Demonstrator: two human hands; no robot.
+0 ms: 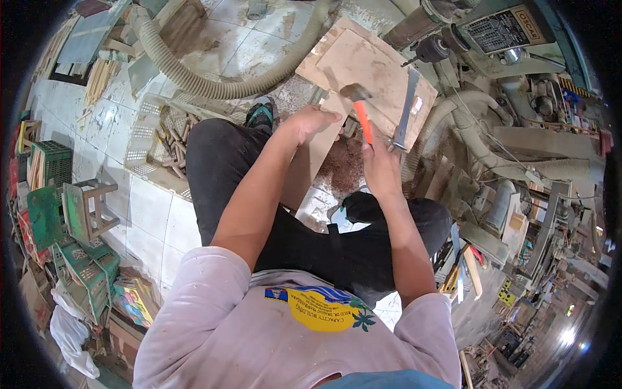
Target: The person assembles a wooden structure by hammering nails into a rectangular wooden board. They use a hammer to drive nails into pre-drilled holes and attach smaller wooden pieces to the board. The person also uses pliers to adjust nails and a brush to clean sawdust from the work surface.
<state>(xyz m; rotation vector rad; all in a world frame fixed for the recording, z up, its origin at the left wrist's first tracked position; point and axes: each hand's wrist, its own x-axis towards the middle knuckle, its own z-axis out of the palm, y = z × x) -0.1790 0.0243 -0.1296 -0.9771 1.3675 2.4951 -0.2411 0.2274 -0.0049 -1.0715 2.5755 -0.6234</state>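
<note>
at centre, left fingers (324,118) on panel (307,170), right fingers (368,152) gripping hammer (362,119)

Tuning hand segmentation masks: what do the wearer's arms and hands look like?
Left hand and right hand: bare, no gloves visible. Forearms uncovered, no wristwear or cables visible. Left sleeve and right sleeve: short, loose, pale whitish fabric, no visible markings.

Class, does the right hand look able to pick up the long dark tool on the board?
Probably not: the long dark tool lies close by, uncovered, but the right hand grips the orange-handled hammer.
</note>
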